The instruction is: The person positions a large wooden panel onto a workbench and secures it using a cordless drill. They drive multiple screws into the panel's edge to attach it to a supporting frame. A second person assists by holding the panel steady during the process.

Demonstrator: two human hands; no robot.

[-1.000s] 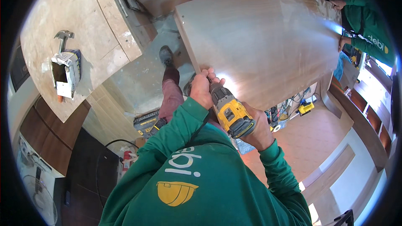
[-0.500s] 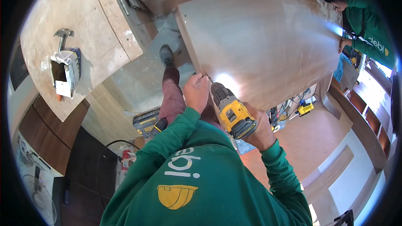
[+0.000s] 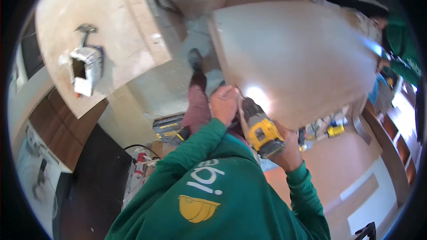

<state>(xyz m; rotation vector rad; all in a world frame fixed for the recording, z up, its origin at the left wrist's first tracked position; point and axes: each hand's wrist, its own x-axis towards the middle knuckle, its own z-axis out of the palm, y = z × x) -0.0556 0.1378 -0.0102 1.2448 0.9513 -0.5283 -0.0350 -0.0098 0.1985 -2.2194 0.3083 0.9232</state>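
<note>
My right hand [image 3: 289, 149] is wrapped round the grip of a yellow and black cordless drill [image 3: 265, 136]. The drill's lamp throws a bright spot on a large, light brown wooden panel [image 3: 293, 58]. Its nose points at the panel's near left corner. Just beside that tip, my left hand [image 3: 224, 103] is closed in a pinch against the panel's edge. Whatever lies between those fingers is too small and blurred to name.
On the wooden table [image 3: 111, 6] at left stand an open carton [image 3: 91, 64] and a claw hammer [image 3: 84, 35]. A toolbox [image 3: 171, 129] sits by my leg. At far right, a co-worker's hand [image 3: 383, 63] touches the panel. Tools and cables [image 3: 318, 131] lie below the panel.
The whole view has shifted, so everything appears further right, and the picture is more blurred. Both hands and the drill keep about the same place at the panel's corner.
</note>
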